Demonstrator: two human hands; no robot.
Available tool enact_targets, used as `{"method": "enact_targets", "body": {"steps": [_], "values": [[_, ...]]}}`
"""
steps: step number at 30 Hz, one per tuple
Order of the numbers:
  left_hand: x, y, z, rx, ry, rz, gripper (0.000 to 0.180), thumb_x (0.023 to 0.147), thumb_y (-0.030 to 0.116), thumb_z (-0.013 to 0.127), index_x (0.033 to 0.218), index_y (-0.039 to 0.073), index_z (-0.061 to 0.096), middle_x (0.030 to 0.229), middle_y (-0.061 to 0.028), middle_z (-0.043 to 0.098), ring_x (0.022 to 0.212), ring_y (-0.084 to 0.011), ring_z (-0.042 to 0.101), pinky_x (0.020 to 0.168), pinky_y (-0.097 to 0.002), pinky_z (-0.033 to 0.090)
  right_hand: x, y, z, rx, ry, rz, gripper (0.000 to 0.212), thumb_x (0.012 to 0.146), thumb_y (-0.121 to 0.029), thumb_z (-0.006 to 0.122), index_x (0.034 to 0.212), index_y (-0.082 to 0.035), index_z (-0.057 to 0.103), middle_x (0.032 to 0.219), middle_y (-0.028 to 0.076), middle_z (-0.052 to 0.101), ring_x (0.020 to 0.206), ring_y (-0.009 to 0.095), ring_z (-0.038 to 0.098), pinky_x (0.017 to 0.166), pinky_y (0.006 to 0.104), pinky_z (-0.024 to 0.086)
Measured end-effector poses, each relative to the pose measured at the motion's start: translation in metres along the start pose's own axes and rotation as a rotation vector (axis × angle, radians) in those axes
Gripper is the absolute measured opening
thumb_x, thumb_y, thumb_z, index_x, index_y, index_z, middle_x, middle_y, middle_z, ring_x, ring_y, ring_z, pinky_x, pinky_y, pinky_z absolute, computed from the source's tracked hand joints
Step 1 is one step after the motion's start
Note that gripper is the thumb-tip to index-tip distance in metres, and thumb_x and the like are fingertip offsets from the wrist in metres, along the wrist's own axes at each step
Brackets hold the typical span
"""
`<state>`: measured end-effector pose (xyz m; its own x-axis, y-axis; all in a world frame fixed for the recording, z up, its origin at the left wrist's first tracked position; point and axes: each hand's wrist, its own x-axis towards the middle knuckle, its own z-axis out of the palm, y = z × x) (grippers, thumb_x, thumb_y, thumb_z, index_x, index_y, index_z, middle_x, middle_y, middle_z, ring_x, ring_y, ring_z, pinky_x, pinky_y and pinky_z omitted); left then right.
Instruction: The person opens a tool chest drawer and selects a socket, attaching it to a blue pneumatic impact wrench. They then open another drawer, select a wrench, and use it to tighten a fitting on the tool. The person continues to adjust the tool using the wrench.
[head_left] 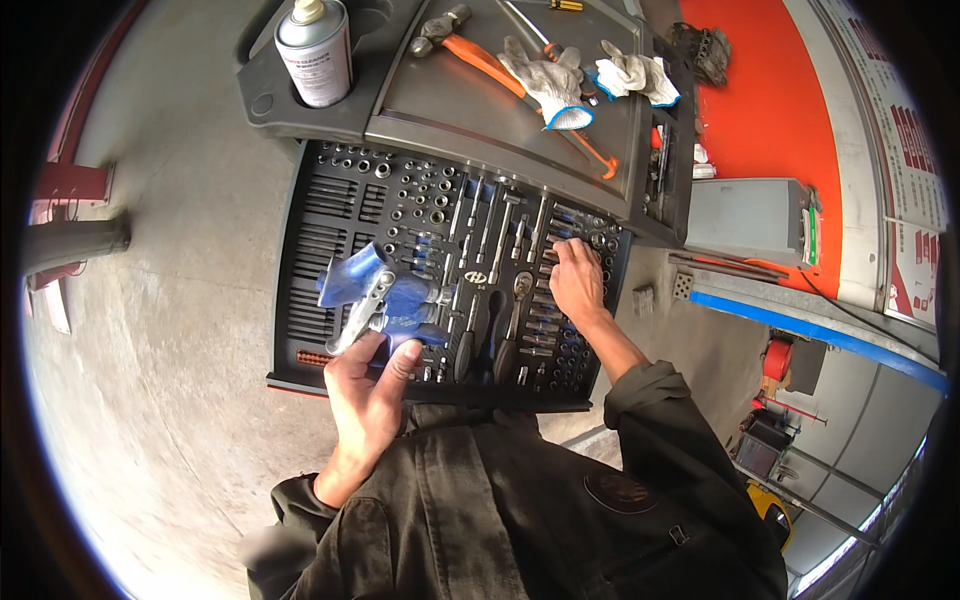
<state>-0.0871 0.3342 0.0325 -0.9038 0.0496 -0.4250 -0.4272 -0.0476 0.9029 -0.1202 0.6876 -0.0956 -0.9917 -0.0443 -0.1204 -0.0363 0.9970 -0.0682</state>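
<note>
My left hand holds up a blue tool with a silver, wrench-like metal piece across it; its exact kind is unclear. It is over the left middle of an open tool drawer. At the drawer's right side, my right hand reaches down with bent fingers close together among small sockets and bits. Whatever its fingertips grip is hidden. Between the hands, a ratchet and several extension bars lie in the black tray.
On the cabinet top lie an orange-handled hammer, a work glove and another glove. A spray can stands in a holder at the left. A grey box and a blue-edged beam are at the right.
</note>
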Motion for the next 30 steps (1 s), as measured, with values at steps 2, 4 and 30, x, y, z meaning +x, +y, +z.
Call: {"method": "enact_targets", "body": {"steps": [2,4,30], "values": [[0.000,0.001,-0.001,0.019,-0.001,0.003,0.021,0.097,0.015,0.073,0.089,-0.004,0.069,0.078,-0.0039,0.072,0.071,-0.0071,0.062,0.067,-0.0216,0.048,-0.003,-0.001,0.002,0.029,0.043,0.008,0.030,0.079,0.001,0.064,0.109,-0.002,0.064,0.107,0.015,0.059,0.104,0.035,0.061,0.097,0.0455,0.048],[0.001,0.001,0.000,0.009,-0.010,0.004,0.021,0.097,0.016,0.073,0.089,-0.004,0.069,0.078,-0.0038,0.072,0.071,-0.0068,0.062,0.067,-0.0217,0.048,-0.004,-0.004,0.002,0.044,0.061,0.013,0.032,0.078,0.004,0.064,0.109,-0.002,0.064,0.107,0.015,0.059,0.102,0.036,0.061,0.096,0.0456,0.049],[-0.001,0.006,-0.007,-0.029,0.022,-0.005,0.021,0.097,0.015,0.073,0.090,-0.004,0.068,0.079,-0.0042,0.071,0.072,-0.0077,0.063,0.068,-0.0220,0.048,0.006,0.000,-0.013,0.041,0.034,-0.097,0.027,0.073,0.011,0.058,0.095,-0.004,0.055,0.095,0.015,0.058,0.098,0.036,0.057,0.091,0.0476,0.046]]}}
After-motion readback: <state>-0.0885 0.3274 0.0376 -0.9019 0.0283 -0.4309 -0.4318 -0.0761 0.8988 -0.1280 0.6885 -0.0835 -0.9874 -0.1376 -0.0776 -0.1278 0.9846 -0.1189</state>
